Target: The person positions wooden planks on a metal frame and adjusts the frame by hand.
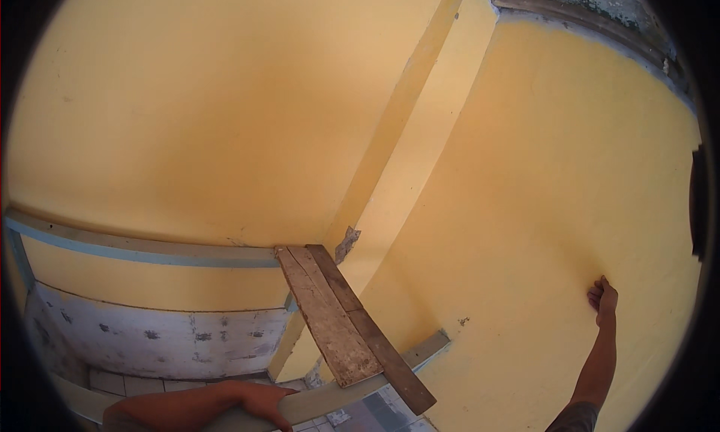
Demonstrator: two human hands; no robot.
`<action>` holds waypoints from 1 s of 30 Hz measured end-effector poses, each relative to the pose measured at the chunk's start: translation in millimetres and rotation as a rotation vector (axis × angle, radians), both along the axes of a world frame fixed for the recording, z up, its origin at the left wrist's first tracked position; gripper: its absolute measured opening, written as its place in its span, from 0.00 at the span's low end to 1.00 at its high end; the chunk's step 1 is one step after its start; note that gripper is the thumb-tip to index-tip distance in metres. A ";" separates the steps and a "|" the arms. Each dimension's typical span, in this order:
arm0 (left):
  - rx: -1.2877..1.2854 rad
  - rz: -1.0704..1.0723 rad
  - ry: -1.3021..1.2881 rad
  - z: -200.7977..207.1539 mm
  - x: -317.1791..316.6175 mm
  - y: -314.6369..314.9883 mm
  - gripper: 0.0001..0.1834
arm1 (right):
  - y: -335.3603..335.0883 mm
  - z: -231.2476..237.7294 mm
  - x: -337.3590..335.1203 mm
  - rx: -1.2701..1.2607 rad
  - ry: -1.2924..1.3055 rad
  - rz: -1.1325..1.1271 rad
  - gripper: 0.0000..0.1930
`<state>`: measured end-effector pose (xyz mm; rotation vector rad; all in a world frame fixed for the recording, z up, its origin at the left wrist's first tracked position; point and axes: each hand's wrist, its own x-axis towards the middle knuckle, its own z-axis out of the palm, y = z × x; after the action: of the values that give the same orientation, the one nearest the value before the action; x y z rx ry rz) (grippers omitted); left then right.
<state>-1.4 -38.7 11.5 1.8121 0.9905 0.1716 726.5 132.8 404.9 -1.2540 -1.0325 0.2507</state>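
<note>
My left hand [262, 403] grips the near grey-blue beam [330, 403] at the lower edge, with its thumb lying over the top and its fingertips partly cut off by the picture. My right hand [603, 297] is raised against the yellow wall [540, 177] on the right. Its fingers are curled in and the thumb and forefinger are pinched together at the wall's surface; whatever they hold, if anything, is too small to make out. A faint shadow spreads on the wall by that hand.
Two worn wooden planks [330, 319] bridge the near beam and a far grey-blue beam [150, 249]. A pillar [420, 139] with chipped plaster [347, 244] juts out behind them. Below lie floor tiles [142, 385] and a whitish lower wall [165, 334]. A dark ledge [585, 19] runs top right.
</note>
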 end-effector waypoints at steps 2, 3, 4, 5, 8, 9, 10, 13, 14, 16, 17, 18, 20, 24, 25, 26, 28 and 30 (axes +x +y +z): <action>-0.012 0.016 0.019 4.3 -0.3 -0.9 0.57 | -0.5 -0.9 1.2 -0.025 0.003 0.059 0.17; -0.023 0.032 0.039 5.5 0.2 -1.5 0.56 | -0.3 -1.2 1.4 -0.021 -0.007 0.117 0.17; -0.024 0.030 0.039 6.3 0.9 -2.0 0.56 | -0.4 -1.9 1.3 -0.009 -0.010 0.095 0.17; -0.028 0.016 0.025 6.7 1.3 -2.0 0.56 | -0.3 -2.5 0.8 0.003 -0.012 0.074 0.17; -0.031 0.003 -0.006 5.7 0.5 -1.7 0.55 | -0.6 -3.0 -2.0 0.006 -0.012 0.034 0.17; -0.028 0.004 -0.027 5.0 0.1 -1.5 0.54 | -0.9 -3.2 -3.3 0.006 -0.012 0.034 0.17; -0.028 0.004 -0.027 4.2 0.1 -1.5 0.54 | -1.0 -3.3 -4.3 0.004 -0.007 0.028 0.17; -0.045 0.029 -0.022 3.6 0.3 -2.1 0.54 | -0.6 -3.9 -6.9 0.007 -0.004 -0.005 0.17; -0.042 0.022 -0.023 4.3 0.5 -1.9 0.54 | -0.4 -4.1 -7.1 -0.002 -0.020 -0.057 0.17; -0.039 0.014 -0.023 6.4 0.4 -2.0 0.54 | -0.9 -4.5 -6.4 0.009 -0.004 -0.026 0.17; -0.041 0.015 -0.014 7.7 -0.1 -2.1 0.54 | -1.3 -5.0 -5.9 -0.013 -0.014 -0.051 0.16; -0.042 0.016 -0.005 8.8 -0.1 -2.4 0.54 | -2.0 -5.3 -5.3 0.004 -0.004 -0.021 0.16; -0.051 0.016 -0.023 10.2 -0.3 -2.4 0.54 | -3.2 -6.3 -4.6 -0.021 -0.019 -0.018 0.17; -0.108 0.040 -0.027 10.0 -0.7 -2.9 0.53 | -2.8 -12.2 -6.9 0.003 0.011 -0.024 0.17; -0.108 0.039 -0.027 9.8 -0.7 -3.1 0.53 | -2.7 -13.6 -7.2 0.003 0.006 -0.016 0.17; -0.075 0.034 -0.030 9.5 -0.5 -3.5 0.52 | -2.7 -15.2 -7.1 -0.011 -0.012 -0.043 0.17; -0.040 0.030 -0.032 9.4 -0.5 -3.7 0.52 | -2.7 -17.5 -5.7 -0.002 0.006 0.004 0.17; -0.033 0.022 -0.026 9.0 -0.7 -3.5 0.52 | -2.9 -19.0 -2.7 -0.007 0.009 0.016 0.17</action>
<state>-2.1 -42.2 20.5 1.7654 0.9899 0.1911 723.8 130.0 385.9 -1.2508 -1.0353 0.2721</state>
